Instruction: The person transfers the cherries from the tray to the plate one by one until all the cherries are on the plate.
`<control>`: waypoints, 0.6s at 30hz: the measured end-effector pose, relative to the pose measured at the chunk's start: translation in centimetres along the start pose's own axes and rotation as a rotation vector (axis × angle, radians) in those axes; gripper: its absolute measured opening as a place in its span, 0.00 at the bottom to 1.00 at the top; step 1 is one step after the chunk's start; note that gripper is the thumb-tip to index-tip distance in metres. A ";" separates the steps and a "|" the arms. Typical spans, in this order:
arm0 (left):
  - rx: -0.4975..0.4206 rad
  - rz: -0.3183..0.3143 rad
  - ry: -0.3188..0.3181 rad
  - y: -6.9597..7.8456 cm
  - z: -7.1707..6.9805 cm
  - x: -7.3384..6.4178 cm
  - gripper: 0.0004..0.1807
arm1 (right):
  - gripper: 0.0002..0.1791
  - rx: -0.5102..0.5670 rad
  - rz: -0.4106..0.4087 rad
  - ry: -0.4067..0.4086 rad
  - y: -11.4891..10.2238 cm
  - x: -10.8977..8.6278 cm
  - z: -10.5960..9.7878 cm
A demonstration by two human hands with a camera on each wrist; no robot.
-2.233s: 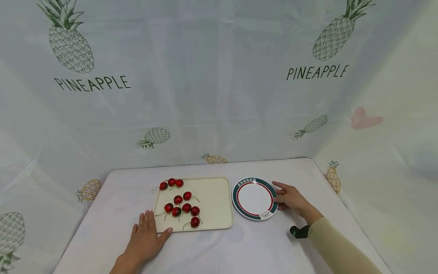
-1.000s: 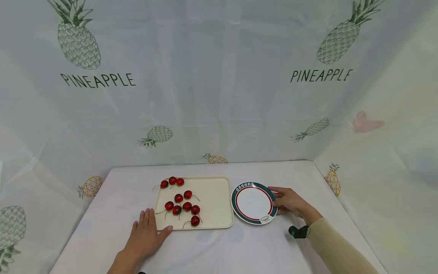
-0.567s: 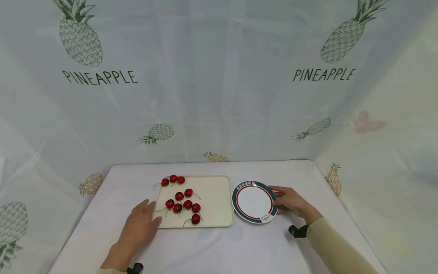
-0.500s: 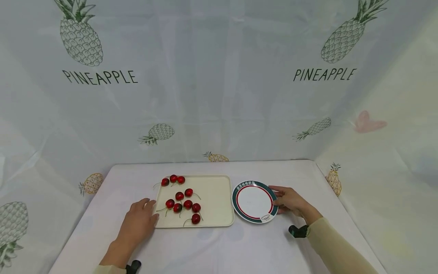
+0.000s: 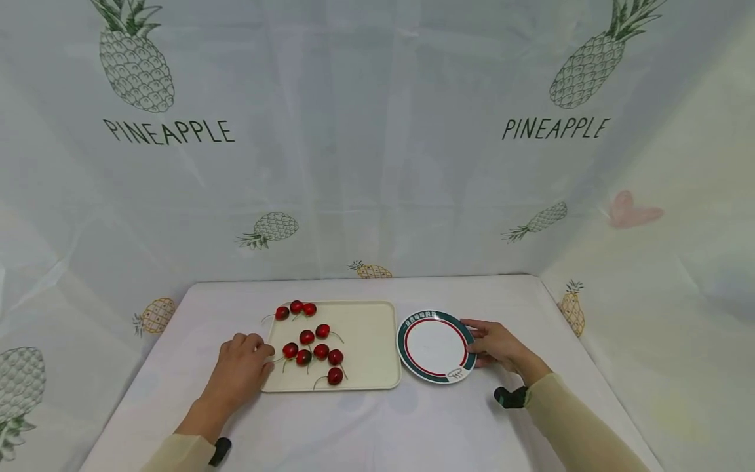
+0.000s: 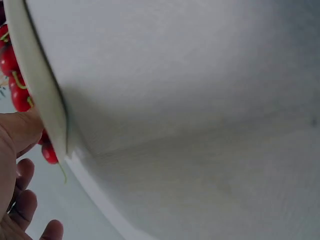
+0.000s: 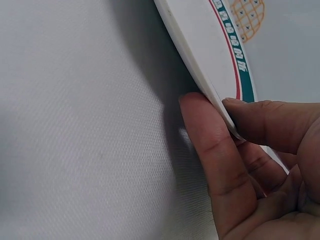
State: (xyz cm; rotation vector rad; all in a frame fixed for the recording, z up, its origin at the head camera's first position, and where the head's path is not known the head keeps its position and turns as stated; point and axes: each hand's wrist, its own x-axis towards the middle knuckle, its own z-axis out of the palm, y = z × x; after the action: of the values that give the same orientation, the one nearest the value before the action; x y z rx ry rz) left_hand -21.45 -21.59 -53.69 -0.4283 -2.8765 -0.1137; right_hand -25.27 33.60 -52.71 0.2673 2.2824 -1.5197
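A cream tray (image 5: 371, 347) bears several dark red cherries (image 5: 321, 352) with stems. At its left edge is my left hand (image 5: 238, 370), its fingers bent, thumb and forefinger close around the end of one cherry stem (image 5: 278, 360). In the left wrist view the thumb (image 6: 22, 127) overlaps the tray rim beside a cherry (image 6: 21, 97); I cannot tell whether it pinches the stem. My right hand (image 5: 500, 346) grips the right rim of a white plate (image 5: 436, 344) with a green and red border. In the right wrist view its thumb lies on top and fingers beneath.
White cloth covers the table (image 5: 377, 426). A pineapple-print curtain (image 5: 366, 164) rises behind it and along both sides. The plate sits right beside the tray's right edge. A black wrist device (image 5: 510, 397) shows near the right sleeve.
My left hand has lifted from lying flat along the tray's lower left edge, moved up along it and bent its fingers near a stem. The right hand has settled its grip on the plate.
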 end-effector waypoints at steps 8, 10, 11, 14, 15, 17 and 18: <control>0.032 0.022 0.006 -0.2 0.7 -0.1 0.12 | 0.40 -0.009 -0.002 0.008 0.0 -0.2 0.1; 0.032 0.032 0.014 -0.3 0.8 -0.1 0.11 | 0.40 -0.004 0.001 0.010 0.0 -0.1 0.1; 0.032 0.036 0.019 -0.4 0.9 -0.1 0.10 | 0.40 -0.001 0.004 0.011 0.1 -0.1 0.1; 0.032 0.050 0.034 -0.5 1.0 -0.2 0.09 | 0.40 0.001 0.001 0.009 0.2 0.0 0.1; 0.033 0.052 0.037 -0.5 1.0 -0.2 0.09 | 0.40 0.000 -0.002 0.007 0.3 0.0 0.1; 0.030 0.055 0.042 -0.4 1.0 -0.1 0.08 | 0.40 -0.001 -0.005 0.006 0.3 0.1 0.0; 0.028 0.058 0.043 -0.4 1.0 -0.1 0.08 | 0.40 0.001 -0.005 0.005 0.3 0.1 0.0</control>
State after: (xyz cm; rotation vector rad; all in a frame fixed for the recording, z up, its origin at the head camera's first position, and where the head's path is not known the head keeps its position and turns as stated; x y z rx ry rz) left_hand -21.68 -21.89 -54.72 -0.4969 -2.8173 -0.0712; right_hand -25.21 33.72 -53.04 0.2663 2.2885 -1.5241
